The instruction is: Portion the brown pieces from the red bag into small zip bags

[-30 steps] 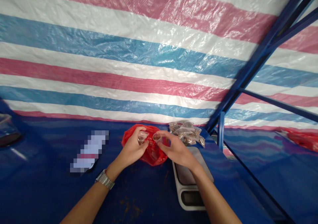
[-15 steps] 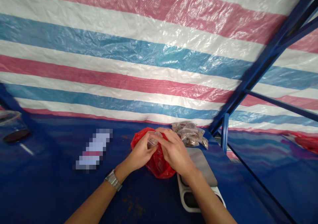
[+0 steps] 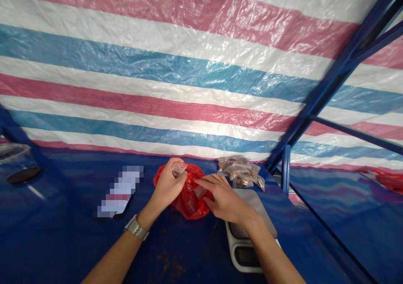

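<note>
A crumpled red plastic bag [image 3: 190, 206] lies open on the blue table between my hands. My left hand [image 3: 168, 185], with a metal watch on its wrist, pinches a small clear zip bag [image 3: 179, 169] over the red bag's left side. At the right side of the red bag, my right hand [image 3: 222, 196] has its fingers curled around a small, greyish, translucent piece [image 3: 199, 191], whose kind I cannot make out. Beneath my right forearm is a kitchen scale [image 3: 236, 254] with a grey platform, partly covered by the arm.
Several filled clear zip bags [image 3: 242, 171] are piled behind the scale. A blurred-out phone [image 3: 121, 191] lies to the left, and a clear tub [image 3: 19, 166] stands at the far left. Blue metal bars [image 3: 327, 82] rise at the right before a striped tarpaulin [image 3: 157, 74].
My hands were together at one clear bag and have moved apart. The left went left with the zip bag; the right dropped slightly at the red bag, which has shifted left.
</note>
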Motion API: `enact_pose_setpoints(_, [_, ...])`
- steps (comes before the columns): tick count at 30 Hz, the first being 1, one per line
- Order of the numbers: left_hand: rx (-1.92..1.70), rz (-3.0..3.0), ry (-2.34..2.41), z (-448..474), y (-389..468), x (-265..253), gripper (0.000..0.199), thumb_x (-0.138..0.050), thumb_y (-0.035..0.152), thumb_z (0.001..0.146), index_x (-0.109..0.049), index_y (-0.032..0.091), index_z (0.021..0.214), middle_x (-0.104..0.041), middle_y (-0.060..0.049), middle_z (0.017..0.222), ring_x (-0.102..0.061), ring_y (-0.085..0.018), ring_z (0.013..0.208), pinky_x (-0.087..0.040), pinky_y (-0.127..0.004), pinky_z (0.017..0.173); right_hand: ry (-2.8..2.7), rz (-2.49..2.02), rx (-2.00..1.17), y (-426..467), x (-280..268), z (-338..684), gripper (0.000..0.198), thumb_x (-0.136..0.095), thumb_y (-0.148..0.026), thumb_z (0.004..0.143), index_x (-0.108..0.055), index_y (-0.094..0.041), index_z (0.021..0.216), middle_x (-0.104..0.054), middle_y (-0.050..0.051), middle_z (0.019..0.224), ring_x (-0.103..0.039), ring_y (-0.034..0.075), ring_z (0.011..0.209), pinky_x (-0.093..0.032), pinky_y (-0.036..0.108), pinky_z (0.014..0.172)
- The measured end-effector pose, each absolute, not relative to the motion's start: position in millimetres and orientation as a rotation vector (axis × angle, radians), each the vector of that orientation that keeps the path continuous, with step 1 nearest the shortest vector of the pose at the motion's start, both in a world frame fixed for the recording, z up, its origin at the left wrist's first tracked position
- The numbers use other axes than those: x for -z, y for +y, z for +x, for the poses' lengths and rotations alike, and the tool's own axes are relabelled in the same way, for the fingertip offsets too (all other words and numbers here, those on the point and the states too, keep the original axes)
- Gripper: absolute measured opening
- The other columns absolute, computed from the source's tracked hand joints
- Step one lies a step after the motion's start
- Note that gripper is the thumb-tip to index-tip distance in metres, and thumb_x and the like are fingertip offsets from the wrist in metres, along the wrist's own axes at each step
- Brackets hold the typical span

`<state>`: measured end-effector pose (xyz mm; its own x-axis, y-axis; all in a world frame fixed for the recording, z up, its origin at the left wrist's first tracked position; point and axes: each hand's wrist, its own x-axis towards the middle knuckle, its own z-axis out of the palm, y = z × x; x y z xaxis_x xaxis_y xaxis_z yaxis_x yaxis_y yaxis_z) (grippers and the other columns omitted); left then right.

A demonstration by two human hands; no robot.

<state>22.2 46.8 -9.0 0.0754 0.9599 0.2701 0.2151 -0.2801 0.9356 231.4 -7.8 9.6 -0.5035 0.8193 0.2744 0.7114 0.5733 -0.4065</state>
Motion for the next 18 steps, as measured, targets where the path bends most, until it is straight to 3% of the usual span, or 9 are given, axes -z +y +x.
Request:
enact_pose_setpoints(2, [-1.225,1.509,1.069,25.2,41.6,3.1,0.031,-0.067,0.030,0.084,-0.055,0.024,0.112,-0.067,0.001,0.093,-0.066,-0.018,0.081,-0.051,-0.030,0.076,-2.281,-1.190,-0.362,-8.8,-12.5,228.2,0.058,-0.061,-0.009,0.093,-0.056,-0.030,0.147,-0.066,0.006,0.138,-0.057,0.026,0.127,-0.041,0.047,0.112])
enact_pose_setpoints(4, [-1.144,1.428,0.945,28.8,35.2,0.4,0.037,-0.070,0.039,0.085,-0.052,0.025,0.115,-0.067,0.002,0.095,-0.066,-0.018,0.083,-0.051,-0.029,0.076,-2.094,-1.159,-0.381,-7.9,-15.0,223.5,0.046,-0.060,-0.019,0.098,-0.057,-0.028,0.144,-0.066,0.007,0.137,-0.059,0.024,0.126,-0.042,0.044,0.113])
enact_pose_setpoints(7, [-1.058,1.367,0.869,32.0,26.3,1.6,0.038,-0.072,0.044,0.086,-0.050,0.026,0.111,-0.065,0.003,0.099,-0.064,-0.017,0.088,-0.049,-0.028,0.078,-1.827,-1.152,-0.457,-4.9,-14.2,215.3,0.031,-0.061,-0.030,0.100,-0.064,-0.023,0.130,-0.071,0.008,0.128,-0.065,0.023,0.118,-0.046,0.040,0.108])
enact_pose_setpoints(10, [-1.022,1.304,0.798,32.3,21.8,6.4,0.035,-0.070,0.043,0.089,-0.047,0.027,0.108,-0.062,0.005,0.097,-0.063,-0.016,0.086,-0.048,-0.027,0.077,-1.679,-1.166,-0.606,-1.3,-8.5,209.5,0.021,-0.063,-0.037,0.098,-0.069,-0.021,0.110,-0.075,0.006,0.107,-0.070,0.022,0.097,-0.053,0.036,0.093])
enact_pose_setpoints(15, [-1.030,1.229,0.734,33.4,23.4,9.9,0.028,-0.067,0.044,0.091,-0.050,0.026,0.102,-0.063,0.005,0.093,-0.062,-0.015,0.079,-0.049,-0.026,0.072,-1.469,-1.066,-0.978,3.8,-2.0,208.8,0.032,-0.072,-0.051,0.090,-0.069,-0.020,0.097,-0.076,0.004,0.095,-0.071,0.021,0.089,-0.055,0.034,0.085])
enact_pose_setpoints(18, [-1.017,1.196,0.740,34.6,24.1,6.0,0.028,-0.067,0.048,0.090,-0.053,0.025,0.101,-0.065,0.004,0.091,-0.063,-0.016,0.077,-0.050,-0.026,0.070,-1.450,-1.051,-1.040,4.0,-4.3,210.1,0.036,-0.073,-0.056,0.088,-0.069,-0.020,0.090,-0.074,0.003,0.089,-0.069,0.019,0.084,-0.054,0.031,0.081])
